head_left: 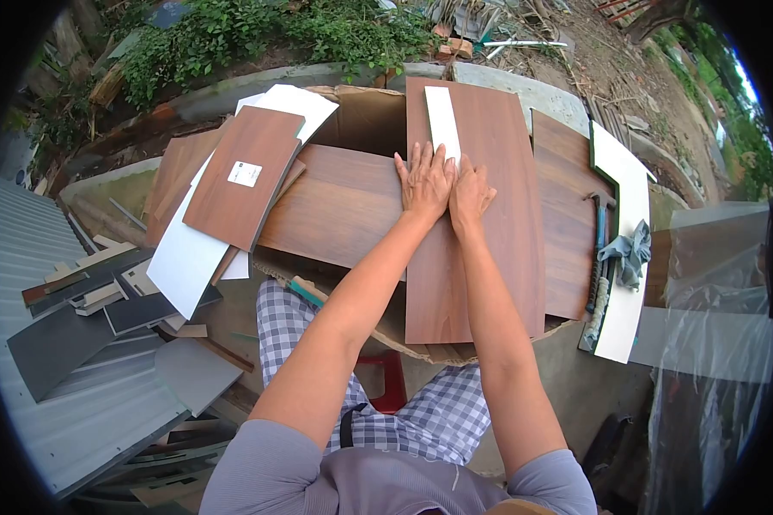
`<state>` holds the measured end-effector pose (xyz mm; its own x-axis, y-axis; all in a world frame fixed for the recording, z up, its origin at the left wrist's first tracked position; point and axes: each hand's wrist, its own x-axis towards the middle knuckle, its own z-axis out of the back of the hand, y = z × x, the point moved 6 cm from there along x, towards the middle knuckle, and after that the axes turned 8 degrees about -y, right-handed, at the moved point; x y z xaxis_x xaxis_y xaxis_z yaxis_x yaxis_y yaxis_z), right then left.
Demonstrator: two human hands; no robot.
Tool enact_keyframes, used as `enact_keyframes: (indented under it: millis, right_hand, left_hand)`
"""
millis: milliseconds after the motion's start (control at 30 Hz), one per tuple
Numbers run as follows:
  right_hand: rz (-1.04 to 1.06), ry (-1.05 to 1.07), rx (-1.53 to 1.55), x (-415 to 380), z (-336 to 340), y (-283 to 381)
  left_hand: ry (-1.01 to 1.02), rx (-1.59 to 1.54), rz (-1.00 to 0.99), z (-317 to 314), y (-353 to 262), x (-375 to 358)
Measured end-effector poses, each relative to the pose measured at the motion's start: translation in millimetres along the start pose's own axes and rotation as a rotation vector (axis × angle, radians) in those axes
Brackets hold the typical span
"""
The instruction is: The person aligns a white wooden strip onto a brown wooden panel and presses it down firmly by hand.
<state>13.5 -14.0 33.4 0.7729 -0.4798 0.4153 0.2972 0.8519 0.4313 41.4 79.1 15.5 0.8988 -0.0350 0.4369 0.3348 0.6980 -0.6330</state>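
Note:
A long brown wood-grain board [472, 283] lies lengthwise in front of me, on top of another board and cardboard. On it rests a narrow white strip [442, 116], whose near end runs under my hands. My left hand [427, 184] is flat, fingers spread, pressing across the strip's lower part and the board. Right beside it, my right hand [471, 197] has its fingers curled down at the strip's right edge. Its fingertips are partly hidden. Beneath the long board a second wood-grain board [335, 202] extends to the left.
At the left, a brown panel with a label [219, 202] leans over white panels [185, 266]. A hammer [599, 232] and a grey cloth [631, 253] lie at the right. Board offcuts [69, 318] cover corrugated sheeting [26, 232]. Clear plastic [713, 300] hangs far right; a red stool [391, 378] is below.

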Motion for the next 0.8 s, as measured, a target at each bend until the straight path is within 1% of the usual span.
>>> enact_keyframes:
  millis: [267,800]
  right_hand:
    - [0.009,-0.02,-0.007,8.1,-5.4,-0.2]
    - [0.001,-0.029,-0.039,23.8,-16.5,-0.2]
  left_hand:
    - [-0.01,0.049,-0.008,-3.1,-0.4,9.3]
    - [-0.001,0.022,0.004,-12.8,3.4,24.4]
